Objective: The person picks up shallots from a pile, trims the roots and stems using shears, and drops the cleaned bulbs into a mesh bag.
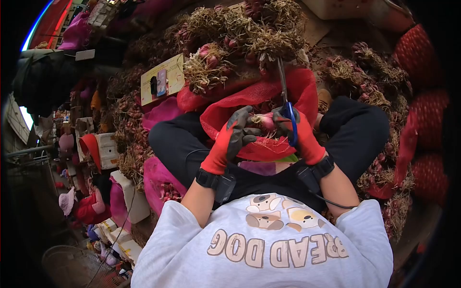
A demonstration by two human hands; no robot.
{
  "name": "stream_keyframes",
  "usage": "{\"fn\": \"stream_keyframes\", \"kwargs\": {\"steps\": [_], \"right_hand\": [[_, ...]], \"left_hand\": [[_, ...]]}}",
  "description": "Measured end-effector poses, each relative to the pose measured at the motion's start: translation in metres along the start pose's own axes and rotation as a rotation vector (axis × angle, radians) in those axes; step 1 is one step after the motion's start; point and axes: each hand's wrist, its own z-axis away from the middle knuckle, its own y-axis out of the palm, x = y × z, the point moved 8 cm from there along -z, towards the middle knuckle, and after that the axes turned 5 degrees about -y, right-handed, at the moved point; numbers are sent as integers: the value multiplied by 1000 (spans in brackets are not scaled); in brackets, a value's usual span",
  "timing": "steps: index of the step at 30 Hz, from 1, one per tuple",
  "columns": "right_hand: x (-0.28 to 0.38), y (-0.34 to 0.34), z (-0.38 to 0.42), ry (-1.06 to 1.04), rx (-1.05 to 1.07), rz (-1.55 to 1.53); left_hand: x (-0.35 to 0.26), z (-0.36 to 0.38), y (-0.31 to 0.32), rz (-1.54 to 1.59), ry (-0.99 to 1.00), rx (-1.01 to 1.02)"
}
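Both hands wear red gloves with dark grey palms and fingers. My right hand (293,129) is wrapped round the blue handle of a pair of scissors (284,86), whose long blades point up and away from me. My left hand (235,134) is beside a pinkish shallot bulb (264,122), its fingers apart and curved towards it. The bulb lies between the two hands, above an open red mesh bag (223,115) in my lap. Whether any fingertip presses on the bulb cannot be told.
Dried shallot bunches (269,41) are heaped just beyond the bag. Two phones (161,82) rest on a yellowish box (175,67) at the left. Pink bags (158,180) flank my left knee. Full red mesh sacks (430,117) stand at the right. Other people are at the far left.
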Motion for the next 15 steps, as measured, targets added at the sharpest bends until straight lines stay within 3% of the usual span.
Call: {"fn": "stream_keyframes", "kwargs": {"steps": [3, 5, 6, 8, 9, 11, 13, 15], "right_hand": [[-1, 3, 2, -40, -38, -85], [-3, 6, 1, -205, -62, 121], [0, 8, 2, -287, -76, 224], [-3, 5, 3, -216, -104, 242], [-4, 3, 4, -180, -120, 250], [15, 14, 10, -298, -86, 379], [13, 12, 11, -344, -103, 467], [-12, -2, 5, -317, -170, 520]], "left_hand": [[27, -11, 10, -87, 36, 11], [45, -21, 19, -371, 113, 109], [46, -23, 19, -252, 140, 34], [50, -24, 17, -10, 196, -107], [43, -22, 22, 1, 152, -88], [23, -16, 29, 21, 66, -58], [39, -26, 22, -297, 98, -81], [43, -30, 14, -585, 371, -233]]}}
